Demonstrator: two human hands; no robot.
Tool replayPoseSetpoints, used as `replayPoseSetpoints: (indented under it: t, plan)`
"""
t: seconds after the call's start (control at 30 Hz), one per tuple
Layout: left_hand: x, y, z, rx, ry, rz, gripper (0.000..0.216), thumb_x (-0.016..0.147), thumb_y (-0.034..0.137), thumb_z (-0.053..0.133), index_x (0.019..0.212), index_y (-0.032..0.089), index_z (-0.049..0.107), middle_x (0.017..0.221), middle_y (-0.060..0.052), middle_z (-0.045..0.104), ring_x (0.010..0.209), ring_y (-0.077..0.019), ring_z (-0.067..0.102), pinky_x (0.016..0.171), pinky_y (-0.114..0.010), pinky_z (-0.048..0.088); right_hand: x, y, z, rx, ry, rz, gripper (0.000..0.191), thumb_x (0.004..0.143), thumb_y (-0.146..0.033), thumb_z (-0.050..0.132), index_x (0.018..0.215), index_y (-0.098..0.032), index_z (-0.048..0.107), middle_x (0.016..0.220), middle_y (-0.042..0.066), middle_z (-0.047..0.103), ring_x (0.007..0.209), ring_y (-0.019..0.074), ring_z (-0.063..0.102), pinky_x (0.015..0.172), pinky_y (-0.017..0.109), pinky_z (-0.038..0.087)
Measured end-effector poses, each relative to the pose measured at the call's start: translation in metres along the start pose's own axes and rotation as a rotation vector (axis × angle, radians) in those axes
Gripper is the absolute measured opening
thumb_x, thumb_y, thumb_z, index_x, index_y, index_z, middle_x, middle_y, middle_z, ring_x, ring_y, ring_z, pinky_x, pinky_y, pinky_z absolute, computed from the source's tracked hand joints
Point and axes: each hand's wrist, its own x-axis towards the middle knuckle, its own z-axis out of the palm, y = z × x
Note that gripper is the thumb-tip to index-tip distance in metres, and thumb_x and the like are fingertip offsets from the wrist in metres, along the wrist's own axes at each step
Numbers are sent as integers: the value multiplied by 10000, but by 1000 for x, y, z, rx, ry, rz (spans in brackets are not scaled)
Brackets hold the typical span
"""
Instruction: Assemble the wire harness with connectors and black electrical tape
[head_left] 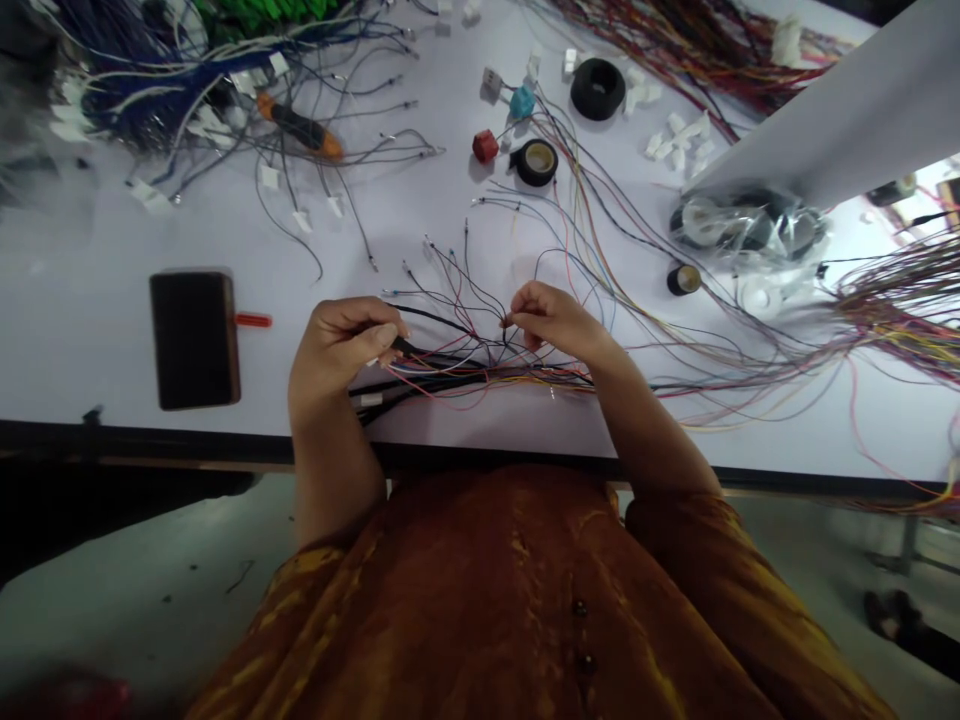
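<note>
A long bundle of thin coloured wires [540, 374] lies along the table's front edge and fans out to the right. My left hand [346, 345] is closed in a pinch on a black sleeve [405, 347] at the bundle's left part. To the right, my right hand [553, 318] pinches thin wires with its thumb and forefinger; which ones is too fine to tell. Between the hands, several loose wire ends with metal terminals [427, 240] stick up and away from me. A white label [371, 400] sits on a black-sleeved branch below my left hand.
A dark phone [193, 340] lies at left, a red strip [253, 320] beside it. Behind are an orange-and-black tool [300, 128], black tape rolls [535, 162], a red connector [485, 147] and a blue connector [522, 101]. A white post [832, 110] slants at right near a plastic bag [750, 228].
</note>
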Motion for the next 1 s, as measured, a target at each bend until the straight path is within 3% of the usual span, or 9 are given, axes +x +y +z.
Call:
replayPoseSetpoints:
  t: [0.13,0.33,0.47,0.57,0.63,0.73,0.8,0.9,1.0]
  plan:
    - [-1,-1,0,3,-4,21,220,770,422,823,789,203,807,628,-39,677,436,-89,514,410,-227,412,-9,-1,-1,-262,2,-64,28,866,-150,587,856,-176,590,806,15,669,543,92,553,540,243,433]
    - [0,0,4,-6,33,33,245,773,459,820,765,215,795,633,-28,675,427,-81,500,438,-236,443,-17,-10,10,-559,70,-348,175,893,-147,519,944,-172,685,965,50,717,819,151,607,760,275,438]
    - [2,0,12,-63,108,49,293,733,508,843,720,224,774,522,13,561,412,-81,492,462,-241,464,-11,-17,14,-653,-74,-264,275,873,-97,529,1097,-169,672,1048,74,732,875,178,638,765,283,439]
    - [4,0,15,-107,113,86,282,751,497,829,705,227,764,482,28,512,399,-84,471,450,-246,450,-3,-27,15,-795,-158,-187,331,844,-124,632,1171,-168,664,1033,89,736,884,205,648,725,292,438]
    - [4,1,16,-113,107,101,273,755,489,827,703,229,762,470,31,498,399,-88,472,448,-249,445,1,-34,19,-943,-178,-132,347,819,-144,695,1165,-157,679,1033,110,733,891,227,653,699,302,432]
    - [3,0,15,-94,124,76,310,729,524,844,693,229,757,480,29,496,401,-86,486,457,-252,449,4,-40,28,-1111,-181,-101,205,830,-127,675,1029,-123,722,1023,156,728,923,262,660,689,320,427]
    - [2,-1,14,-90,136,41,338,705,552,858,683,232,749,493,25,506,398,-77,482,455,-247,439,5,-37,30,-1100,-155,-123,132,846,-118,637,945,-122,724,969,154,726,903,251,658,679,314,425]
    - [1,-2,13,-98,138,-2,377,669,573,879,676,225,734,552,2,568,407,-70,490,435,-241,414,9,-24,24,-872,-136,-129,165,819,-91,634,952,-151,711,889,95,714,803,186,635,650,279,424]
    - [0,-4,11,-112,142,-24,393,646,573,894,683,218,730,595,-13,606,433,-80,527,436,-242,420,16,-13,11,-506,-275,-22,210,807,-105,660,999,-175,709,818,25,698,629,112,562,576,246,410]
